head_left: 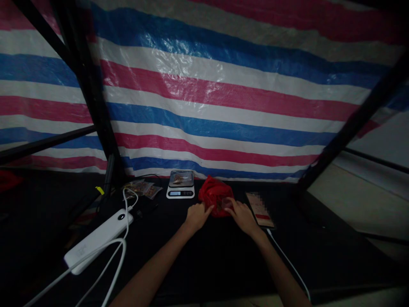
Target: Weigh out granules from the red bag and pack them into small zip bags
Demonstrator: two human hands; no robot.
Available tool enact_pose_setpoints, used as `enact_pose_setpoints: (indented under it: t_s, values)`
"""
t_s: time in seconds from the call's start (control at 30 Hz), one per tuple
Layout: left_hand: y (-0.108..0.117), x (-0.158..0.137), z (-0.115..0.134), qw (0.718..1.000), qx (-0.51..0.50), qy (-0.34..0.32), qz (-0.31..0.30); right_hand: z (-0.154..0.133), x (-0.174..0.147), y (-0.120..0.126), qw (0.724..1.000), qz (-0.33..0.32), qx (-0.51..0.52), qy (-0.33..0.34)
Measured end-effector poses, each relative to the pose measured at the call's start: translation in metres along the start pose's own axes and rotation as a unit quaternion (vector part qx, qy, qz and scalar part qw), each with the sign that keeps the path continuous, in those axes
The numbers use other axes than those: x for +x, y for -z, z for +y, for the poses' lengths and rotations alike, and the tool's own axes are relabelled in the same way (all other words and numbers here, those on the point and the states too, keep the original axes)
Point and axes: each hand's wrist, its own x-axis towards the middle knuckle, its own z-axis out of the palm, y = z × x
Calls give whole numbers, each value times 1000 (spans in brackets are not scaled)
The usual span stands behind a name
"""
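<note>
A red plastic bag (209, 187) stands open on the black tabletop, with small brownish pieces inside that are too dim to name. My left hand (196, 216) pinches the near left rim of this bag between thumb and fingers. At its right side, my right hand (242, 214) is closed on a small clear plastic piece (227, 203), whose kind I cannot make out, over the bag's mouth. Left of the bag sits a white digital scale (180, 194) with a lit display. A small clear packet (179, 178) of golden-brown pieces lies on its pan.
Several filled clear packets (143, 188) lie left of the scale. A white power bank (99, 242) with looping white cables is at the left. A phone (260, 209) with a white cable lies right of my right hand. Dark frame posts (92, 94) and a striped tarp (217, 98) stand behind.
</note>
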Motion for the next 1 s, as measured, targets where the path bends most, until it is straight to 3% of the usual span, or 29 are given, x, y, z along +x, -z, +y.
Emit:
enact_pose_setpoints:
  t_s: [0.1,0.2,0.33,0.5,0.63,0.77,0.93,1.0]
  values:
    - [-6,14,17,999,45,11,-2,1,0,2,1000,1,-24,10]
    - [-13,24,25,1000,27,8,-9,0,-2,5,1000,7,-14,7]
    - [-24,30,24,999,-47,-1,18,-3,-14,10,999,-10,33,-10]
    - [-31,35,14,983,-169,7,67,-20,-34,15,997,-39,66,21]
    - [-35,38,11,972,-202,-26,117,-38,-48,7,998,-38,22,49]
    - [-37,37,12,971,-200,-27,126,-45,-55,0,998,-18,-32,59]
    - [-36,37,12,973,-184,-18,134,-28,-40,22,993,27,-115,-29]
    - [-35,35,14,976,-173,-17,130,-19,-29,32,986,15,-163,-40]
